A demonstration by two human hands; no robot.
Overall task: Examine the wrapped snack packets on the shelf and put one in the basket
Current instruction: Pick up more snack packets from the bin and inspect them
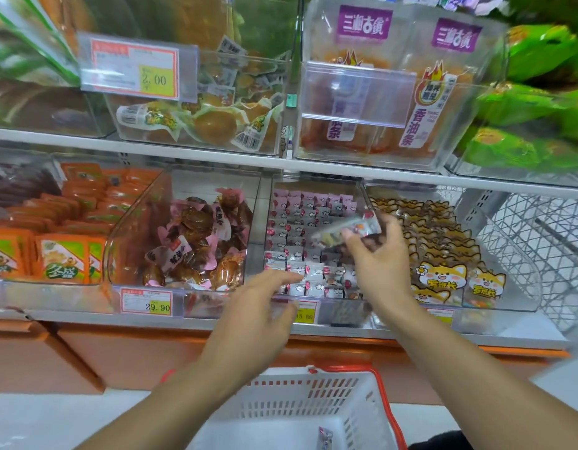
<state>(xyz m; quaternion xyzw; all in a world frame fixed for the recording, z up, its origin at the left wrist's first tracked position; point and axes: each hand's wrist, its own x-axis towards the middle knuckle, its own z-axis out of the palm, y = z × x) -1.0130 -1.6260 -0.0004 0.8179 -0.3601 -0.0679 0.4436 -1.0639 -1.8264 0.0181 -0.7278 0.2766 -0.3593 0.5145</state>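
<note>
— Where's the small clear wrapped snack packet (346,230)?
— Pinched in the right hand (376,254) above the clear bin of pink-white packets (300,222), long axis left-right, right end raised.
— Left hand (258,306)?
— Open, empty, above the white slotted basket (313,401) holding one packet (325,437).

I see clear, glossy hard-plastic bins (333,185) along the smooth white metal shelf edge (86,316), filled with shiny film-wrapped pink-and-white snack packets (300,232). A small crinkled glossy packet (346,229) catches light. The white slotted plastic basket (313,394) looks matt, its red rim (389,407) smooth.
</note>
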